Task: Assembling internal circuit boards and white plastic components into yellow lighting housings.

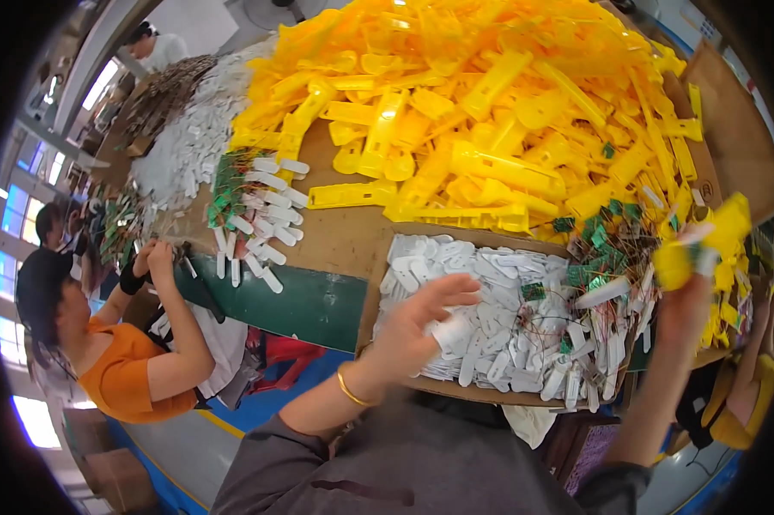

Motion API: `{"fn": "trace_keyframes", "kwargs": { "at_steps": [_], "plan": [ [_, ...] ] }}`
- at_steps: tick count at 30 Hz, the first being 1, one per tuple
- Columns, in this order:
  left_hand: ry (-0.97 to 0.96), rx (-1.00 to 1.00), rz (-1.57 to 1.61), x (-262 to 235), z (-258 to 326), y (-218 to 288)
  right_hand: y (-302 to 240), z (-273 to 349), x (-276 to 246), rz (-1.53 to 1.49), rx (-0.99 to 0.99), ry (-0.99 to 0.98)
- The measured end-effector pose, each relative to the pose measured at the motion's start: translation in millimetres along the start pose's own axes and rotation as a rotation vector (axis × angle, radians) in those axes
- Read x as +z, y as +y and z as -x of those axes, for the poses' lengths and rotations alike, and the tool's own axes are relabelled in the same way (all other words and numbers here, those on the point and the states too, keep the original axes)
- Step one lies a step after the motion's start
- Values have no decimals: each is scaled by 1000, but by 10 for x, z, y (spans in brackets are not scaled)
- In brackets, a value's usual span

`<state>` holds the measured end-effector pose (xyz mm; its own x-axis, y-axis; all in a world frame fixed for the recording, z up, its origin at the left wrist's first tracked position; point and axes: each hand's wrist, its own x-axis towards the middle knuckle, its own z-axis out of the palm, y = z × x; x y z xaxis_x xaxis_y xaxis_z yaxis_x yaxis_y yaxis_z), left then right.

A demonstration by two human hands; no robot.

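Observation:
My left hand (pixel 417 330) hovers over a cardboard tray of white plastic strips (pixel 455 266), its fingers stretched out and nothing held in them. A gold bangle (pixel 352 386) circles that wrist. At the right, my right hand (pixel 689 300) grips a yellow plastic housing (pixel 722 232), smeared by motion, with a whitish part showing at its near end. Beside the white strips, green circuit boards (pixel 597 257) with thin wires and white pieces lie tangled at the tray's right side.
A big heap of yellow plastic housings (pixel 490 112) covers the far table. White strips with circuit boards (pixel 271 215) are laid out left of it, near a pile of small clear-white parts (pixel 181 129). A co-worker in orange (pixel 155 360) works at the left; another person's arm (pixel 752 352) is at the right.

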<state>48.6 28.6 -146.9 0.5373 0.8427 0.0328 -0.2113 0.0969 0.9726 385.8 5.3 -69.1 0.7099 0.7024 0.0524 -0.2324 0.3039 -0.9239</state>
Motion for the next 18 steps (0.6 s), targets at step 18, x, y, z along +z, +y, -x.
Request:
{"fn": "trace_keyframes", "kwargs": {
  "at_steps": [18],
  "plan": [
    [701, -319, -348, -1676, -945, -266, 746, 1015, 410, 1124, -261, -866]
  ]
}}
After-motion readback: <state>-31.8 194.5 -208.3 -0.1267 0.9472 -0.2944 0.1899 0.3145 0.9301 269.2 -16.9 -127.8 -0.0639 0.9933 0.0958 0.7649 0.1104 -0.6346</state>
